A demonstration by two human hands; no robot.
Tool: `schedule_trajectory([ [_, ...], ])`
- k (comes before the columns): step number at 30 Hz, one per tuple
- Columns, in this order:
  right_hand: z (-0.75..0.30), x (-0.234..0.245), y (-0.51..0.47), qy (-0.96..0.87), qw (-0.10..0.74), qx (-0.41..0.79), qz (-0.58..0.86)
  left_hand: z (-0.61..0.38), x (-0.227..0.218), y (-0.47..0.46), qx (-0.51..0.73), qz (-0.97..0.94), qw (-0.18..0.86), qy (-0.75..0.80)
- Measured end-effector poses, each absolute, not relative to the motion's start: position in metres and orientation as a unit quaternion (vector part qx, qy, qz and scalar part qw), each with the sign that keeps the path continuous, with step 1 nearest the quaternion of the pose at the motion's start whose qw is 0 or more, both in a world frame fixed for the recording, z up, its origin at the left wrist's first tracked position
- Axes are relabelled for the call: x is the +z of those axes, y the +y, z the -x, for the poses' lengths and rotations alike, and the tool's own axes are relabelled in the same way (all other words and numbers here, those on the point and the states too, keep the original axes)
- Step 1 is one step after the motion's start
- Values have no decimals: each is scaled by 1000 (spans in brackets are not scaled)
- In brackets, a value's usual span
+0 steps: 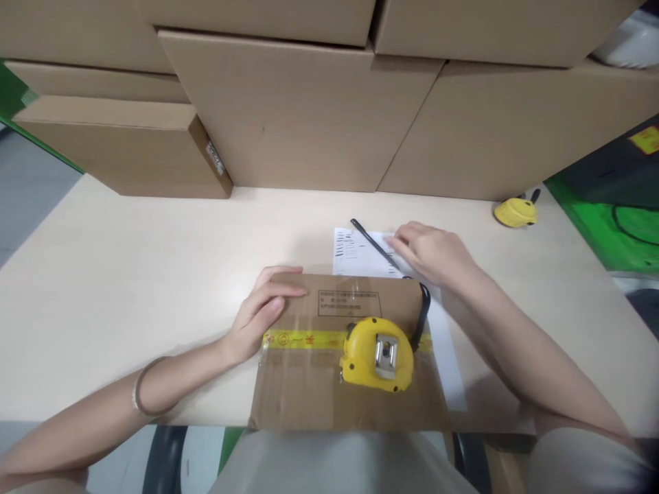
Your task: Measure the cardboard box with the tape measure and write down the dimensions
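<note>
A flat cardboard parcel (309, 384) sealed with yellow tape lies at the table's near edge. On top of it sits a yellow tape measure (377, 353) with a black wrist strap. My left hand (260, 312) rests flat on the parcel's left far corner, fingers stretched out. My right hand (432, 252) is beyond the parcel, fingers bent, holding a black pen (373, 243) over a white printed sheet (357, 254). The sheet runs under the parcel's right side.
Large cardboard boxes (303, 116) are stacked along the back of the beige table (128, 288). A second yellow tape measure (515, 211) lies at the back right. Green floor (612, 219) shows to the right.
</note>
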State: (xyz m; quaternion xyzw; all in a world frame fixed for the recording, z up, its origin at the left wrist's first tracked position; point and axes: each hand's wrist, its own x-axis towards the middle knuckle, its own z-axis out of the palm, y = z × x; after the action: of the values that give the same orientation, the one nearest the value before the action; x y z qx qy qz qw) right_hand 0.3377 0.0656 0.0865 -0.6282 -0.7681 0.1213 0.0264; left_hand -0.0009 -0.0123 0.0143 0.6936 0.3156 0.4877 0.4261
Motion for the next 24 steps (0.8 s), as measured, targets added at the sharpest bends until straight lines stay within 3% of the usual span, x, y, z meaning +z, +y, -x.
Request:
schedule_trajectory([
  [4, -339, 123, 11, -869, 205, 143, 426, 5, 18, -15, 462, -682, 462, 330],
  [8, -329, 125, -38, -919, 148, 133, 340, 4, 11, -16, 475, -638, 530, 294],
  [15, -293, 130, -46, -848, 209, 330, 358, 2, 10, -17, 467, -589, 595, 284],
  [24, -215, 138, -15, -935, 108, 180, 287, 6, 11, -11, 431, -596, 621, 270],
])
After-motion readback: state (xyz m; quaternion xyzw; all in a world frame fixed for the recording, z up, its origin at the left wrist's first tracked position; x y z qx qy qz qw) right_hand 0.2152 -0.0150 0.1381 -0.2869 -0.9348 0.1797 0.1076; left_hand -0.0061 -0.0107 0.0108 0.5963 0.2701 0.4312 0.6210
